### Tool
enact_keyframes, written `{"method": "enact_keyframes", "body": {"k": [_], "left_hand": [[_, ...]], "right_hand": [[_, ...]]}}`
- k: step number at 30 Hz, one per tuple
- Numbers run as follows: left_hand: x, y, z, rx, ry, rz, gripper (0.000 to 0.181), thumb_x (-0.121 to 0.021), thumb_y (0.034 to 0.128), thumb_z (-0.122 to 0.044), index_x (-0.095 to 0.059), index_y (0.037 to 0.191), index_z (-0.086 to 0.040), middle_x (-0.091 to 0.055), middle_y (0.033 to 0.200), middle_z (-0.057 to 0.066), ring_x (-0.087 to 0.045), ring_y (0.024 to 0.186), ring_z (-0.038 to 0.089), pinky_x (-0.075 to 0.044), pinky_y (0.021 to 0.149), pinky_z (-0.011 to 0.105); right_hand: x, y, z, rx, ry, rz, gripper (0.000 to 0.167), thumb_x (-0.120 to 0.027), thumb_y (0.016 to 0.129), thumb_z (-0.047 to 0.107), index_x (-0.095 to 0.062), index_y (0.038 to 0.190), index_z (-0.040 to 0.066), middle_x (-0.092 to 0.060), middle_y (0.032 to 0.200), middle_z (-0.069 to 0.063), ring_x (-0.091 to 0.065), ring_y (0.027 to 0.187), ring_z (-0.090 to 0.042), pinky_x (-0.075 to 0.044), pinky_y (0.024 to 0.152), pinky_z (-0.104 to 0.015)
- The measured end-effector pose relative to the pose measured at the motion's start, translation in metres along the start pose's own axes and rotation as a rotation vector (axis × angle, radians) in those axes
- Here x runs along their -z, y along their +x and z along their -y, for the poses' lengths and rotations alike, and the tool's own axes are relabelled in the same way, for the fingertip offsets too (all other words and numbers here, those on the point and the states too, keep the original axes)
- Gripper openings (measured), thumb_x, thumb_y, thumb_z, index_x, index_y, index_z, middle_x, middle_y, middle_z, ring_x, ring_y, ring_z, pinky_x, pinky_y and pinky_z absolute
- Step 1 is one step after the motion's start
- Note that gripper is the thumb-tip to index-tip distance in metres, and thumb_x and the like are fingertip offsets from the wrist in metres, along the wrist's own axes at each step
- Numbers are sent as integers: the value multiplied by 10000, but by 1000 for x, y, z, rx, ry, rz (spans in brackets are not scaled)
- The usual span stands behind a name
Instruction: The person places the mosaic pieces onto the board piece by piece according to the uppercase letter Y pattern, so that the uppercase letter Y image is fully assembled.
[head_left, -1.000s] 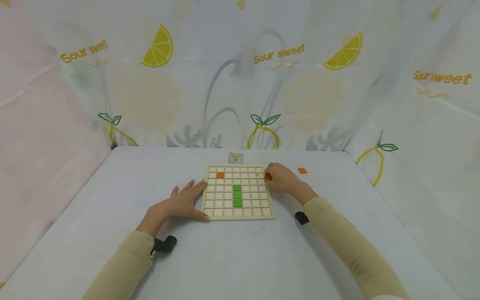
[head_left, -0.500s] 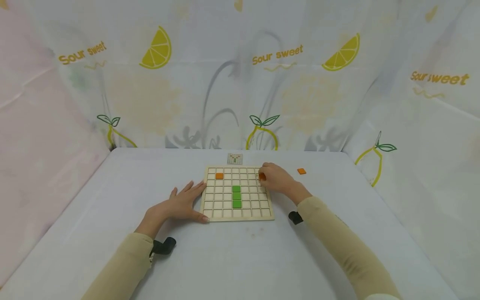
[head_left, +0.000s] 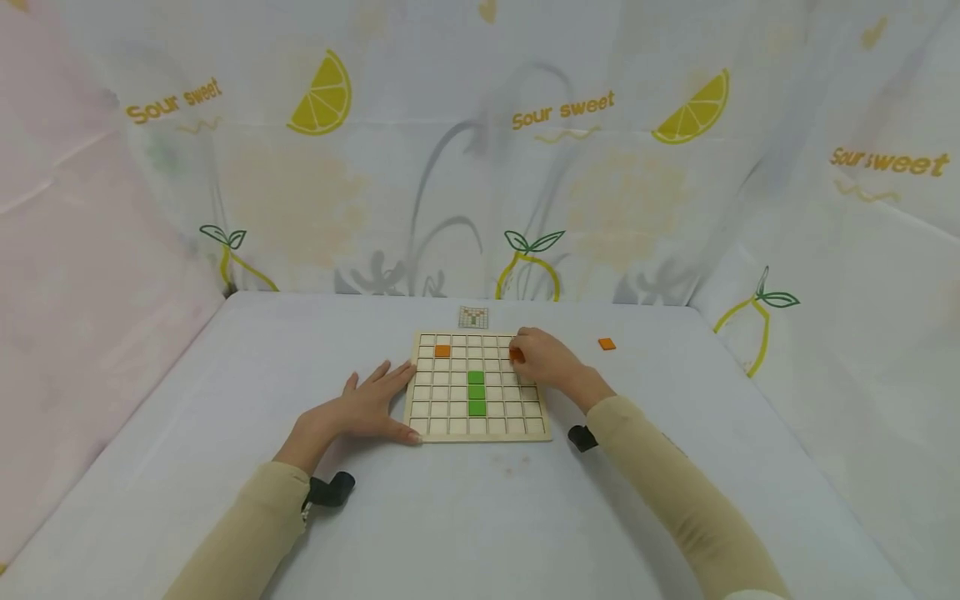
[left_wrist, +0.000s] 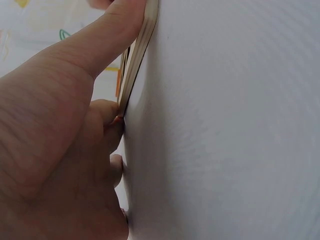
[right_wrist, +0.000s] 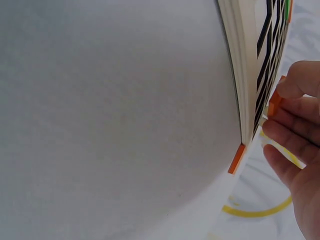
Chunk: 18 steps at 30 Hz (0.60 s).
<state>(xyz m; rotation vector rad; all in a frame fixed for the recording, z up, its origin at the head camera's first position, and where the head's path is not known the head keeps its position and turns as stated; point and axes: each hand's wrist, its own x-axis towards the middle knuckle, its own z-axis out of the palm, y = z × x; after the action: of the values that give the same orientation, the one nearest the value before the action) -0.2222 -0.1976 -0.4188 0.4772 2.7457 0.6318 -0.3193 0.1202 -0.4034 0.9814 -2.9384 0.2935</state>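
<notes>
A wooden grid board (head_left: pixel 476 437) lies flat on the table. Three green tiles (head_left: pixel 476 392) sit in a column near its middle, and an orange tile (head_left: pixel 442 352) lies in a cell at the upper left. With fingers spread, my left hand (head_left: pixel 363 408) rests against the board's left edge, also seen with the thumb on the rim in the left wrist view. My right hand (head_left: pixel 547 358) pinches another orange tile (right_wrist: pixel 275 99) between thumb and fingers, over the board's upper right cells. The tile looks tilted in the right wrist view.
A small printed pattern card (head_left: pixel 473 317) lies just behind the board. One loose orange tile (head_left: pixel 607 343) is on the white tabletop to the right of my right hand. A patterned cloth hangs behind and at both sides.
My right hand has moved left from the board's right edge to over its upper right cells, carrying the orange tile. My left hand stays at the left edge.
</notes>
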Motion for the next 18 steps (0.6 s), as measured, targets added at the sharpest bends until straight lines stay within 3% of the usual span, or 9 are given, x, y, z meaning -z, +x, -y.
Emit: {"method": "enact_keyframes", "body": {"k": [18], "left_hand": [[0,2,1,1,7,4,1248,-807,683,-648,-154,1604,-117,-125,1688,79,1,1553,408,55,1150,745]], "right_hand": [[-8,8,14,19,12,-21,131,-637,898,106,-710,1002,75,-614,926,-18,-524,821,-159,-487,765,-299]]}}
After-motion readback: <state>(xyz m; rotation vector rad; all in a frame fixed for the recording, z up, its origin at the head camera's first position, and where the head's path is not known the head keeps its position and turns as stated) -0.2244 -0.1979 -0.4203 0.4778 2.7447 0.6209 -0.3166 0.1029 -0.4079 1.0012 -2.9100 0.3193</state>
